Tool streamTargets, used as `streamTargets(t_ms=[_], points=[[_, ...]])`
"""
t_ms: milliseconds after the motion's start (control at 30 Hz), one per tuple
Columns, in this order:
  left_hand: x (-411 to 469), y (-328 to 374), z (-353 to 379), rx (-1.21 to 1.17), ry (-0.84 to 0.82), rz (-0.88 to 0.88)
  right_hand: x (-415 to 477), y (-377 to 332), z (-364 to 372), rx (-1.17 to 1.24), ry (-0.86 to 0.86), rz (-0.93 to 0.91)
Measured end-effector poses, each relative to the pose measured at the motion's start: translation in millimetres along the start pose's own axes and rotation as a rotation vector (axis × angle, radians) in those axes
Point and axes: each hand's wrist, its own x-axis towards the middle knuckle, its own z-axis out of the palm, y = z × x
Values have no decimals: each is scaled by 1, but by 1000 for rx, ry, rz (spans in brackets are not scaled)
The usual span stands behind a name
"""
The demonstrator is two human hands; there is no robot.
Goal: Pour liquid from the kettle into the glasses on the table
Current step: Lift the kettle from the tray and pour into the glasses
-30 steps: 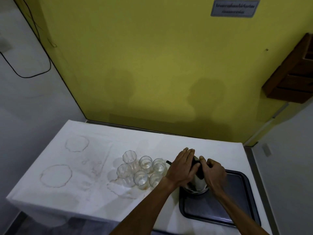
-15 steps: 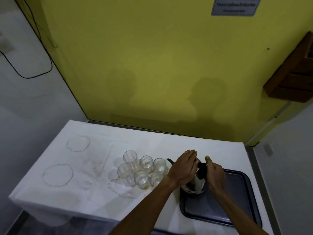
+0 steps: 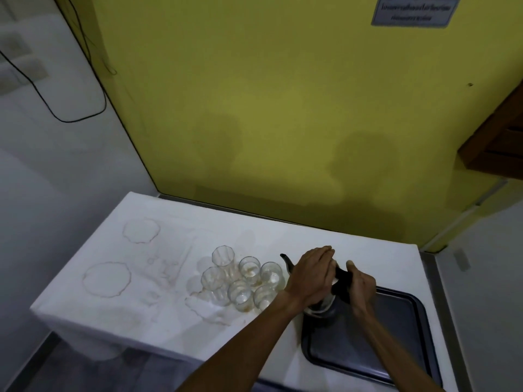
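Note:
A small metal kettle (image 3: 319,306) with a dark curved spout (image 3: 286,260) and a black handle (image 3: 341,280) sits at the far left corner of a dark tray (image 3: 396,349). My right hand (image 3: 360,287) is closed around the handle. My left hand (image 3: 312,274) lies flat over the kettle's top and left side, fingers together, hiding most of its body. Several clear glasses (image 3: 243,278) stand clustered on the white tablecloth (image 3: 158,312) just left of the kettle, the spout pointing toward them.
Brownish ring stains (image 3: 106,278) mark the cloth to the left of the glasses. A yellow wall rises behind the table, with a wooden shelf (image 3: 498,142) at the upper right. The table's near edge drops off at the front left.
Both hands and the kettle have shifted slightly; the kettle looks a little raised and tipped toward the glasses. The view has also moved a little.

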Motion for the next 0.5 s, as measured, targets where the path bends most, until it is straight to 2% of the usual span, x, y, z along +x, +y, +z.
streamTargets(t_ms=[100,233,300,433,500], points=[[-5,-6,9,48,-34,25,6,0,-4,-58,-28,-44],[-8,9,0,29,68,-32,6,-1,-12,-190,-62,-123],[-10,13,0,122,110,-56,3,-3,-15,-260,-88,-157],[-20,11,12,158,9,-60,3,3,-17,-364,-109,-189],[-23,2,26,175,9,19,1,4,-16,-409,-108,-210]])
